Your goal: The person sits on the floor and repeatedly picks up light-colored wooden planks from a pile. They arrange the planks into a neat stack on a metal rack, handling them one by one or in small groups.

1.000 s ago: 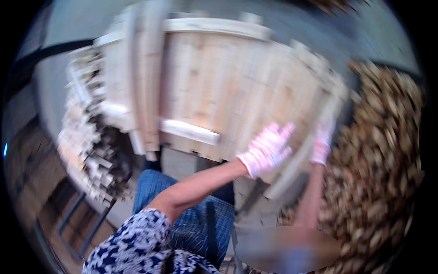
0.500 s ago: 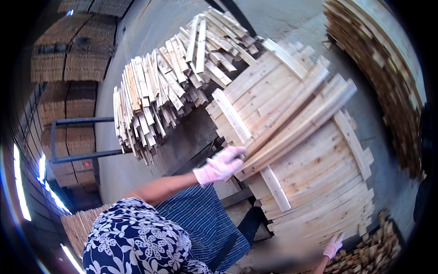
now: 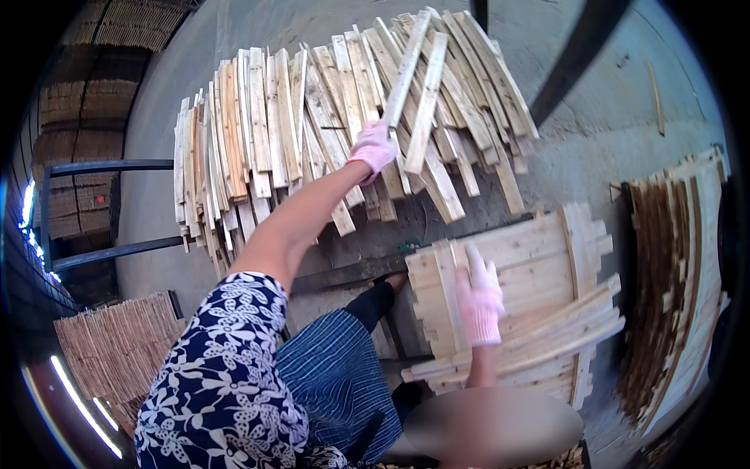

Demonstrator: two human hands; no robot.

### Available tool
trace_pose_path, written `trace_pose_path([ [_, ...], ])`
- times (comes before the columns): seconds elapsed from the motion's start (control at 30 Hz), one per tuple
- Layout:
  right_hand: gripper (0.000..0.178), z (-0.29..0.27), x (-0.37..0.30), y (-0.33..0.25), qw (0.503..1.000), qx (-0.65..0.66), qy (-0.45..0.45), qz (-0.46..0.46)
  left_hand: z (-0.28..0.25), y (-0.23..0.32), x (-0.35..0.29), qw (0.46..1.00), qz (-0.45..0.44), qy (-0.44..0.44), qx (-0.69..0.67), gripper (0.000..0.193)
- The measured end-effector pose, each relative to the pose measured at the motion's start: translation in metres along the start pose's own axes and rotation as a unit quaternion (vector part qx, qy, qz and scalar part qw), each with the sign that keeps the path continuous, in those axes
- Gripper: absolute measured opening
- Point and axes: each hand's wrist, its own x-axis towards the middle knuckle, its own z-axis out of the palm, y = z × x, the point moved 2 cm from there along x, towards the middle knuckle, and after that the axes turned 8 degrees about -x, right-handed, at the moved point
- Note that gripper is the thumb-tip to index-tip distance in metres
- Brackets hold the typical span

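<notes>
My left hand (image 3: 373, 150), in a pink-and-white glove, is closed around the near end of a pale wooden board (image 3: 408, 70). That board lies slanted on top of a wide pile of similar boards (image 3: 269, 117). My right hand (image 3: 479, 301), gloved alike, has its fingers stretched out over a wooden panel (image 3: 531, 266) and holds nothing; whether it touches the wood I cannot tell. Crosspieces (image 3: 576, 242) run over the panel's slats. Several loose boards (image 3: 547, 336) lie across the panel on its near side, beside my right hand.
A tall stack of wooden panels (image 3: 664, 297) stands at the right. Black metal bars (image 3: 117, 166) stick out left of the board pile, and a dark post (image 3: 582, 62) rises behind it. Bundled slats (image 3: 117, 344) are at lower left. One thin strip (image 3: 655, 98) lies on the floor.
The view has swung toward the board pile. My left hand has left the loose boards on the panel and taken hold of a board on the pile. My right hand has moved over the panel.
</notes>
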Motion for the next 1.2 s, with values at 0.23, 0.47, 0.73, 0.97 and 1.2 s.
trace_pose_path([
  [0.23, 0.066, 0.106, 0.240, -0.092, 0.993, -0.100, 0.000, 0.065, 0.044, 0.016, 0.119, 0.993, 0.025, 0.057, 0.103, 0.075],
  [0.47, 0.098, 0.175, 0.300, -0.054, 0.979, 0.123, 0.034, 0.158, 0.015, 0.008, 0.134, 0.997, 0.005, -0.062, -0.043, 0.069],
  [0.73, 0.085, 0.181, 0.333, -0.163, 0.996, 0.063, -0.066, -0.016, -0.016, -0.086, 0.096, 0.994, -0.077, 0.063, 0.053, 0.076],
  [0.97, 0.082, 0.194, 0.426, -0.216, 0.995, 0.018, -0.038, 0.096, -0.010, -0.059, 0.116, 0.953, -0.248, 0.034, -0.172, 0.099],
  [1.2, 0.069, 0.180, 0.412, -0.171, 0.990, 0.070, -0.092, 0.077, 0.004, -0.077, 0.109, 0.871, -0.307, -0.048, -0.382, 0.106],
])
